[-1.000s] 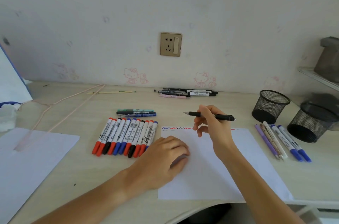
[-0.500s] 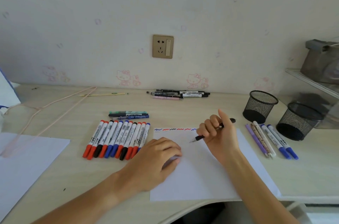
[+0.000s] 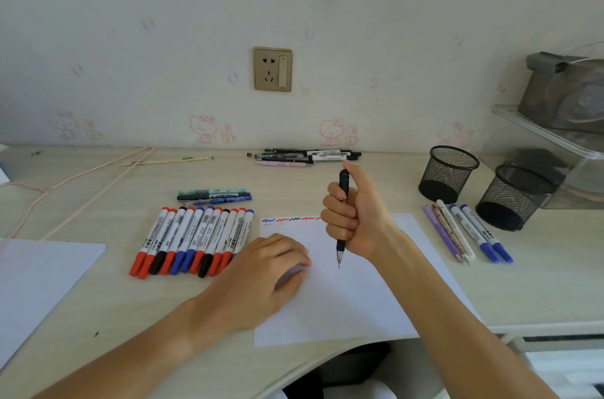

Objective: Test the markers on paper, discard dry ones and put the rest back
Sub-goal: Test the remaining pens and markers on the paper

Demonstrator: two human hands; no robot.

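- Black pen (image 3: 342,215) gripped upright in right hand (image 3: 356,219): four fingers curled round the barrel, thumb up beside the top end; metal tip points down, above the test paper (image 3: 353,300), not touching it.
- Left hand (image 3: 261,277) rests on the paper's left edge, fingers loosely curled and close together, holding nothing.
- Test paper: one white sheet, near desk (image 3: 98,317) front edge; row of short blue, red and black squiggles along its top edge, partly hidden by the right hand.
- Row of markers (image 3: 192,240) left of the sheet: 11 counted, white barrels, caps toward the viewer; red, black and blue caps. Rightmost one partly under the left hand.
- Three pens (image 3: 214,196) lying crosswise beyond that row.
- Pile of dark pens (image 3: 304,157) by the wall; exact count cannot be told.
- Right group (image 3: 467,232): five counted, two with blue caps.
- Two black mesh cups (image 3: 447,173), both lying tilted, near the right group.
- Second white sheet (image 3: 39,284) at far left.
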